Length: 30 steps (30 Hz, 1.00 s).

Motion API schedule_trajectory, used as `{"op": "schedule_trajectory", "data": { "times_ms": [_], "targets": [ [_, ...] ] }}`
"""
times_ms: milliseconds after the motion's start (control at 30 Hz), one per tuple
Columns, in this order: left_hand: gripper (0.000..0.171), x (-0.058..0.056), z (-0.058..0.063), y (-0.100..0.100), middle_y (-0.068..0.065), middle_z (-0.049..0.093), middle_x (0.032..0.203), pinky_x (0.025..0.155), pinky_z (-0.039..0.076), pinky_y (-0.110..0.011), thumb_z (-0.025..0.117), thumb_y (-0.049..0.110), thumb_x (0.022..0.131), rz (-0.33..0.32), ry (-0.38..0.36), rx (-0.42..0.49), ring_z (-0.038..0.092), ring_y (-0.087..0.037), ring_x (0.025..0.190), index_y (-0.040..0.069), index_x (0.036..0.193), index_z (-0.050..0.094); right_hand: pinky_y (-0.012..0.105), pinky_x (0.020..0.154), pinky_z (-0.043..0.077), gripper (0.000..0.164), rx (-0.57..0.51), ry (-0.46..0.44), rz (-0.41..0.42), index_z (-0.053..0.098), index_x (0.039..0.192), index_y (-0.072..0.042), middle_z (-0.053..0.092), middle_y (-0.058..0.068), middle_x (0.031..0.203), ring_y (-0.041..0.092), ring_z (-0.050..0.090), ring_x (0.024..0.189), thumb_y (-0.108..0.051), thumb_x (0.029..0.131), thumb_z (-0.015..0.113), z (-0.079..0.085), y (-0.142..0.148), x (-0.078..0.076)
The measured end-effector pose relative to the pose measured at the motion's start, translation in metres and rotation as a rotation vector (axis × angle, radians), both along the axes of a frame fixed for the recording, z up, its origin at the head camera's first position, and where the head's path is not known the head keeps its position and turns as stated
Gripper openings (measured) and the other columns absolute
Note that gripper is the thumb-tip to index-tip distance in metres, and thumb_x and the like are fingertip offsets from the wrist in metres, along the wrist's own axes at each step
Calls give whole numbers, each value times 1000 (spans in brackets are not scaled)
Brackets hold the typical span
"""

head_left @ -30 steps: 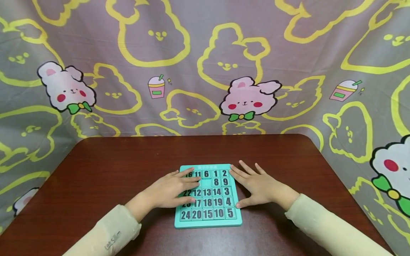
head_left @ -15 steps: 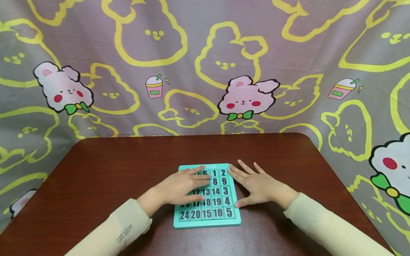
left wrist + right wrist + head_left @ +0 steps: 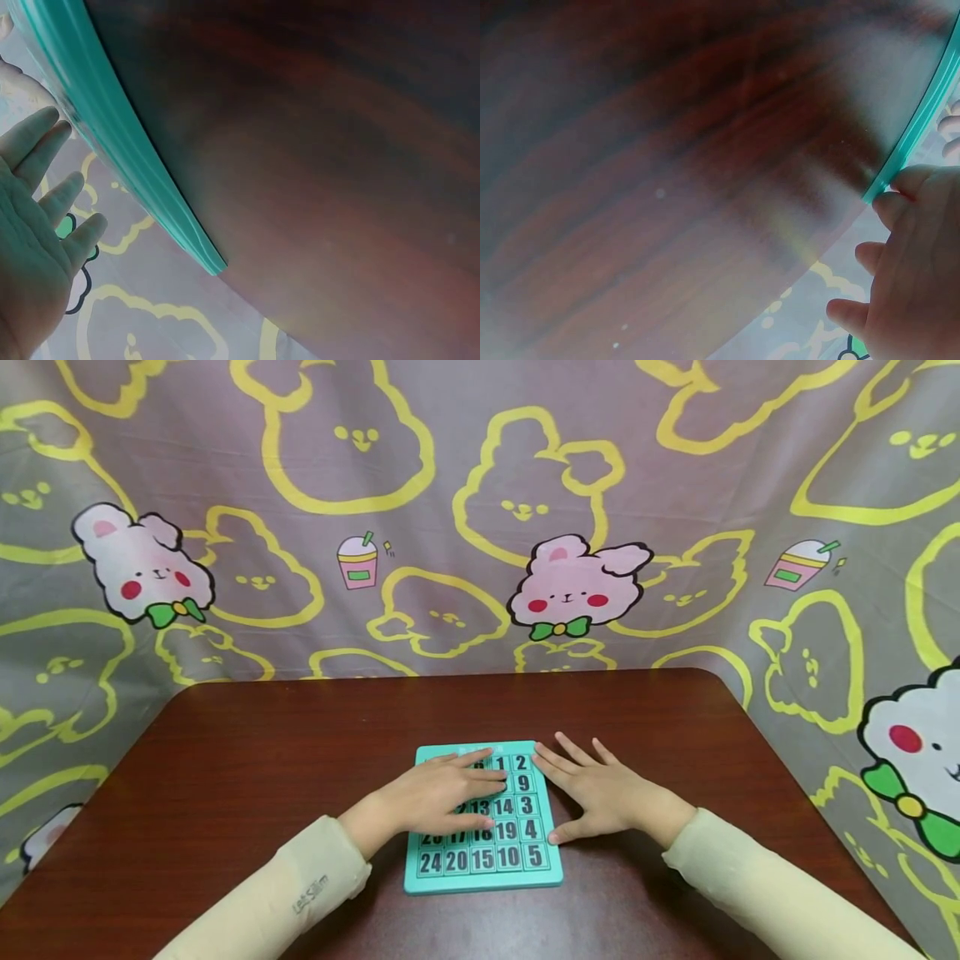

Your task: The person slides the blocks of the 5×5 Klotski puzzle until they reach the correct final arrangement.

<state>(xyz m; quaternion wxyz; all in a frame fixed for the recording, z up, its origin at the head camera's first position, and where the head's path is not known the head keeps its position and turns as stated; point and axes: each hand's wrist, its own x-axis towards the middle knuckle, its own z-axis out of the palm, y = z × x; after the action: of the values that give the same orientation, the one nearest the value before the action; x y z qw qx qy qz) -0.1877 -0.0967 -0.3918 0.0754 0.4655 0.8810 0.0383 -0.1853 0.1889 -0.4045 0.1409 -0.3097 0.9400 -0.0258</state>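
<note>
Number board (image 3: 483, 883) is lying flat on the brown table (image 3: 315, 718), a bit toward me, top edge away. My left hand (image 3: 438, 793) is laid across its upper left part, fingers straight and fanned out, not curled round anything. The tips end over the second row, just left of the 9 tile (image 3: 523, 783) and below the 1 tile (image 3: 500, 765), with the thumb lower, by the 18 tile (image 3: 482, 836). Can't tell which tips are really pressing and which just hover.

Right hand (image 3: 607, 793) isn't gripping either – fingers spread, index at the upper right corner, thumb by the right edge. Looks like bracing to me.

My guess is the step is nudging a tile along that second row. What I'd do: push with one fingertip, centred on the tile and dead straight, because a crooked shove will probably jam it. Light pressure only, and lift the spare fingers so they don't drag the neighbours. Keep the right hand snug on the rim or the board could skid. And raise that palm – it hides most of the left columns, so I can't see any gap.
</note>
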Motion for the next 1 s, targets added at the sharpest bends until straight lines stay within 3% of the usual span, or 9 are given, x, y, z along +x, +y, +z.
{"op": "schedule_trajectory", "data": {
  "times_ms": [567, 1000],
  "targets": [
    [59, 5, 1, -13, 10, 43, 156, 117, 34, -54, 45, 59, 99, 43, -23, 6, 23, -24, 154, 23, 145, 53, 69, 119, 5, 113, -11, -3, -2, 14, 161, -24, 8, -6, 169, 31, -3, 157, -86, 75, 54, 1, 0, 1],
    [54, 8, -1, -28, 7, 45, 155, 114, 36, -58, 44, 54, 102, 35, 0, 34, 26, -28, 152, 22, 144, 55, 70, 118, 6, 114, -21, 4, 3, 15, 161, -24, 9, -5, 169, 33, -1, 156, -86, 74, 54, 1, 0, 2]
  ]
}}
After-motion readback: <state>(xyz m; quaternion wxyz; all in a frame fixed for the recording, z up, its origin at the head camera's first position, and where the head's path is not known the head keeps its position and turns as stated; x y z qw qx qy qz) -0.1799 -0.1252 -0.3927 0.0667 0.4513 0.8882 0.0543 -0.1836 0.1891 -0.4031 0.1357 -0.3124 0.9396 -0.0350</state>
